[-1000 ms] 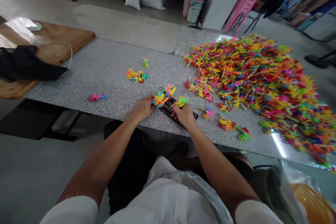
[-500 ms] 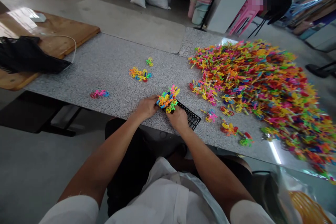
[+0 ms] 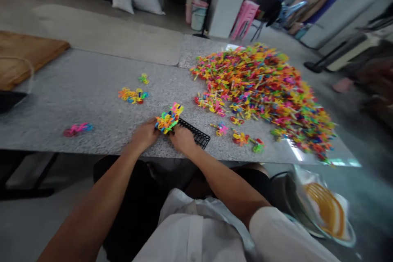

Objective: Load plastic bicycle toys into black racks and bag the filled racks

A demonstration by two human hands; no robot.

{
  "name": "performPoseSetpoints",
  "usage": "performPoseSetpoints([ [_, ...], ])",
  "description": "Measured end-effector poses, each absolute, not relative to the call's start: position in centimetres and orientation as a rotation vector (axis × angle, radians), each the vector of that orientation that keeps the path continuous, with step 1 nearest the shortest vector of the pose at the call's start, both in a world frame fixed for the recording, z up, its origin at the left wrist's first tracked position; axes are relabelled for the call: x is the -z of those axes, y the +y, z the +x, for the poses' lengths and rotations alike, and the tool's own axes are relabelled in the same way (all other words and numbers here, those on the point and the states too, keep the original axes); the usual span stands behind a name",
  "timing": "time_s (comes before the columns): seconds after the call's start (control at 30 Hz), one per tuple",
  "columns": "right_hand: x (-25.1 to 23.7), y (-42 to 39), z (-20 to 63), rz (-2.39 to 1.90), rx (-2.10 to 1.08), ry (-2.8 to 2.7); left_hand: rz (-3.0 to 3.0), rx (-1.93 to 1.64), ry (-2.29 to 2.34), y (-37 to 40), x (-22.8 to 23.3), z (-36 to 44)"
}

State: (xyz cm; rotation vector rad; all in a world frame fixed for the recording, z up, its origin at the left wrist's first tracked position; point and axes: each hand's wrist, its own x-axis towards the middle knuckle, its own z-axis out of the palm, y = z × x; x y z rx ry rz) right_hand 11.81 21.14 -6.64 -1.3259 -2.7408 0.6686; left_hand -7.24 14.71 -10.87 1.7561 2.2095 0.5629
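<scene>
A black plastic grid tray (image 3: 199, 136) lies slanted near the table's front edge, its right part bare. Small bright plastic toys (image 3: 168, 119), shaped like little bicycles, are heaped over its left part. My left hand (image 3: 145, 134) grips the left end of the tray beside these toys, fingers curled and partly hidden. Along the near side, my right hand (image 3: 183, 139) is closed on the tray's edge, its fingertips hidden near the toys. Blur keeps me from making out single toys.
A large pile of the same colourful toys (image 3: 251, 82) covers the right of the grey speckled table (image 3: 92, 106). Small clusters (image 3: 133, 95) and a pink-and-red piece (image 3: 77, 128) lie to the left. A basin with an orange-yellow item (image 3: 325, 208) stands below at right.
The camera view has swung to the right, so everything sits farther left in the picture. Both hands stay at the tray, and the toys on it look much the same.
</scene>
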Motion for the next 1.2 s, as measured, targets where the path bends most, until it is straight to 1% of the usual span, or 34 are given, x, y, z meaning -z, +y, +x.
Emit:
performPoseSetpoints([
  [0.07,5.5,23.1,14.3,-1.295,-0.704,-2.714,1.763,-0.573,2.223,14.9,11.0,-7.6],
  [0.1,4.9,24.3,16.0,-1.366,-0.665,-2.672,1.764,-0.585,2.227,14.9,11.1,-7.7],
  [0.2,3.8,27.5,21.2,-1.796,-0.398,-2.525,1.738,-0.614,2.250,15.1,11.5,-8.0],
  [0.27,3.8,28.4,23.5,-1.942,-0.286,-2.555,1.696,-0.616,2.279,15.2,11.8,-8.1],
  [0.37,4.3,27.6,24.9,-1.829,-0.247,-2.746,1.649,-0.602,2.320,15.4,12.2,-8.3],
  [0.47,4.8,25.8,25.4,-1.622,-0.285,-2.890,1.641,-0.601,2.338,15.4,12.4,-8.4],
  [0.53,4.8,25.1,26.0,-1.556,-0.328,-2.914,1.647,-0.606,2.332,15.4,12.4,-8.4],
  [0.7,5.2,25.7,27.5,-1.656,-0.319,-2.768,1.627,-0.582,2.357,15.3,12.2,-8.2],
  [0.9,6.3,27.4,26.8,-1.696,-0.333,-2.763,1.696,-0.630,2.279,15.2,11.8,-7.7],
  [0.97,6.5,28.1,25.5,-1.737,-0.426,-2.645,1.705,-0.643,2.255,15.2,11.8,-7.6],
  [1.0,6.5,28.4,24.5,-1.751,-0.548,-2.554,1.700,-0.646,2.248,15.2,11.7,-7.6],
  [1.07,6.4,28.9,22.1,-1.709,-0.933,-2.325,1.681,-0.644,2.245,15.2,11.7,-7.6],
  [1.13,6.3,29.1,19.2,-1.551,-1.319,-2.101,1.677,-0.641,2.249,15.2,11.6,-7.6],
  [1.2,6.3,29.0,16.5,-1.400,-1.512,-1.979,1.694,-0.640,2.239,15.2,11.6,-7.5],
])
